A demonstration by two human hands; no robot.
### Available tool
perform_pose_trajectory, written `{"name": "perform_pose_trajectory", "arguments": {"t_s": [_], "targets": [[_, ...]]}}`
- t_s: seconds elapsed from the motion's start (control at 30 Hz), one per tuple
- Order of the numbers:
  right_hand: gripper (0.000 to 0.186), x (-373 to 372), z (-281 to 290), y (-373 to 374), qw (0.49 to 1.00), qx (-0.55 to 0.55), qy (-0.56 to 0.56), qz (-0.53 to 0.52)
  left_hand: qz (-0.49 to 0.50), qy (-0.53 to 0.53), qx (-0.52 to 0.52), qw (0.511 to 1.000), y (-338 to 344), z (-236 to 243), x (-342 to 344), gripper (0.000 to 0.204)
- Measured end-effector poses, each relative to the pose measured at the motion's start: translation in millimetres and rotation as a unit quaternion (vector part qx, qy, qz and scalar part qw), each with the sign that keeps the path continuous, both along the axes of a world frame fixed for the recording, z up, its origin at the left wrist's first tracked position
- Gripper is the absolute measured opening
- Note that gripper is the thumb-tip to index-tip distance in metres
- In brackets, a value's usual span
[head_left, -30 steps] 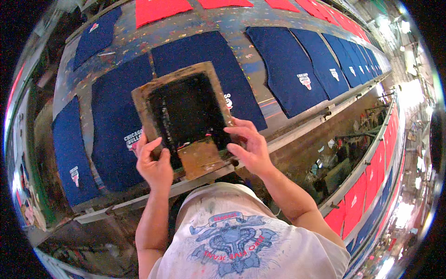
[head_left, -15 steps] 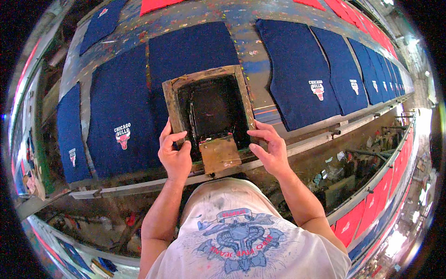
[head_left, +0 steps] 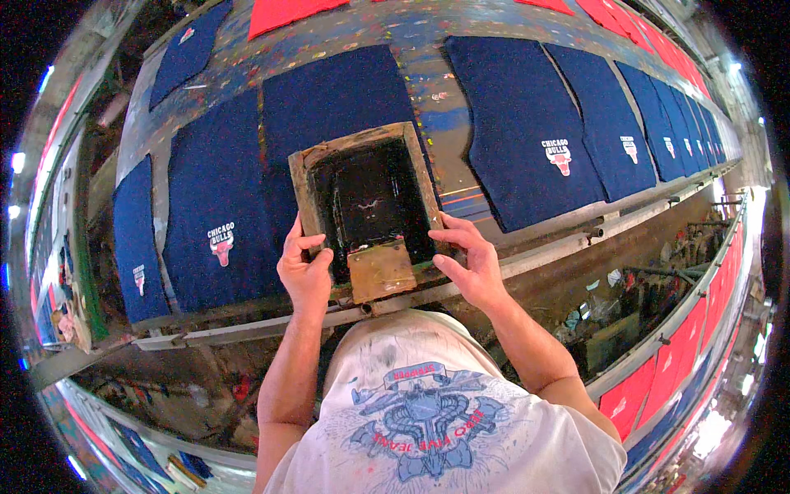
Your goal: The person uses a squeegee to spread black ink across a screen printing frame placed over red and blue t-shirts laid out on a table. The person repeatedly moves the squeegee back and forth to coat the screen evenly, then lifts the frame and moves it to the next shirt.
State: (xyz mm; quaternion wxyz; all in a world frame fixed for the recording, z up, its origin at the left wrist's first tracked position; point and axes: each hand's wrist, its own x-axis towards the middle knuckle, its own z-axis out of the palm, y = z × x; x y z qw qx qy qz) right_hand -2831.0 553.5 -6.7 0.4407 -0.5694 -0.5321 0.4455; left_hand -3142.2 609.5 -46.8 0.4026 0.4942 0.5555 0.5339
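I hold a wooden-framed printing screen [head_left: 354, 141] by its two sides over a navy fabric panel [head_left: 337, 86]. My left hand [head_left: 304, 272] grips the near left corner, thumb and fingers closed on the wood. On the near right corner, my right hand [head_left: 471, 262] has the same kind of hold. Inside the frame the mesh is dark, with a faint pale bull-head outline near its middle. A brown squeegee block [head_left: 381, 272] rests against the near end of the frame, touched by neither hand. Whether the screen lies fully flat on the fabric I cannot tell.
Printed navy panels [head_left: 527, 123] lie in a row along the long paint-spotted table [head_left: 436, 74], on both sides of me. Red panels [head_left: 288, 12] lie at the far side. A metal rail [head_left: 543, 251] runs along the near edge. Another table with red panels [head_left: 658, 370] stands behind at right.
The view has shifted slightly, and the screen sits a little further left in it. A pale outline now shows in the mesh. Both hands keep their hold on the frame.
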Motion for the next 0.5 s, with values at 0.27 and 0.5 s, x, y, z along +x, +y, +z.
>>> {"name": "perform_pose_trajectory", "arguments": {"t_s": [0.27, 0.5], "targets": [[0.045, -0.6, -3.5, -1.2, 1.0, 0.008, 0.012, -0.004, -0.007, -0.017, -0.021, 1.0, -0.2, -4.8, -5.0, 0.029], [0.046, 0.2, -0.4, 1.0, 1.0, -0.002, 0.006, 0.002, -0.005, -0.031, -0.011, 0.999, 2.2, -10.0, -6.3, 0.028]]}}
